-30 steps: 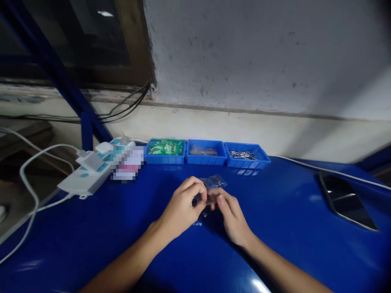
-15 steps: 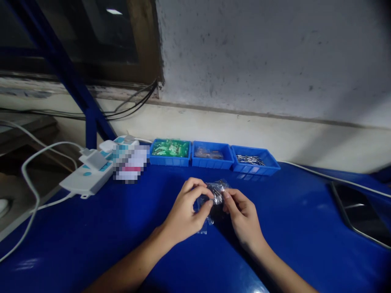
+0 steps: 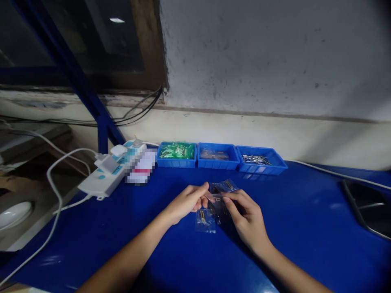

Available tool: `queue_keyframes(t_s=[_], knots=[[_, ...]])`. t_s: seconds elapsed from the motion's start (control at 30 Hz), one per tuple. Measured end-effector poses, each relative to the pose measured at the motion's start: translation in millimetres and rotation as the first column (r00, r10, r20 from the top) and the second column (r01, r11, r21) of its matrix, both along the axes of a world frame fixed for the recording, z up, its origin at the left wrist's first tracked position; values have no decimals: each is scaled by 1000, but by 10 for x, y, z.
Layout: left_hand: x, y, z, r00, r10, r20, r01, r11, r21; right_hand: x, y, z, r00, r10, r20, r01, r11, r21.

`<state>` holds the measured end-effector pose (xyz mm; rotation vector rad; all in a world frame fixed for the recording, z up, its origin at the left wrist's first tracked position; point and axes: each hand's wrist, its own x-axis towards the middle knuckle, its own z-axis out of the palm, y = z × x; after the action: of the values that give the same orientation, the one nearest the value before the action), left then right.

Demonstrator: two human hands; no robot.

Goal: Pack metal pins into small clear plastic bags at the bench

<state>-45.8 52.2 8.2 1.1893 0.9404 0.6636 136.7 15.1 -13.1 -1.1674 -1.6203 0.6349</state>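
Note:
Between my hands is a small clear plastic bag (image 3: pixel 217 198) with brass-coloured pieces in it. My left hand (image 3: pixel 191 200) pinches its left side, thumb on top and fingers curled. On the right side, the thumb and forefinger of my right hand (image 3: pixel 242 209) grip the same bag. Another clear bag (image 3: pixel 205 221) with two brass-coloured pins lies on the blue table (image 3: pixel 171 260) just below my left fingers. Behind the hands lies a further bag (image 3: pixel 227 186) with similar pieces. Parts of the bags are hidden by my fingers.
Three blue bins stand along the wall: one with green packets (image 3: pixel 177 150), one with clear packets (image 3: pixel 214 154), one with metal pins (image 3: pixel 256 160). A white power strip (image 3: pixel 97 183) with plugs and cables is at the left, a black phone (image 3: pixel 366 207) at the right.
My left hand has turned, its thumb now on top and its fingers curled under. The bag with two pins below it shows more fully. The whole view has shifted slightly.

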Motion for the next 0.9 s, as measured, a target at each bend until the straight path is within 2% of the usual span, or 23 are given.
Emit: queue_keyframes(t_s=[0.13,0.27,0.33,0.43,0.53,0.73,0.9], knots=[[22,-11,14,999,13,-31,-13,1000,0,-21,49,-20,1000,-12,10,12,999,41],[17,-3,-5,999,-36,3,36,999,11,-37,48,-23,998,56,43,-57,998,36],[19,-2,-34,999,0,50,-1,999,32,-38,36,-19,997,52,58,-54,998,35],[30,-4,-75,988,103,111,-107,994,33,-28,23,-27,999,-24,47,24,1000,8],[46,-13,-76,984,130,123,-135,990,35,-9,22,-50,998,-62,7,62,997,-37],[128,-68,-44,990,102,97,-114,985,127,-13,9,-64,999,11,-43,-15,995,-100],[186,-118,-147,989,132,71,-146,949,278,-58,15,-47,983,17,-181,-44,989,-143]])
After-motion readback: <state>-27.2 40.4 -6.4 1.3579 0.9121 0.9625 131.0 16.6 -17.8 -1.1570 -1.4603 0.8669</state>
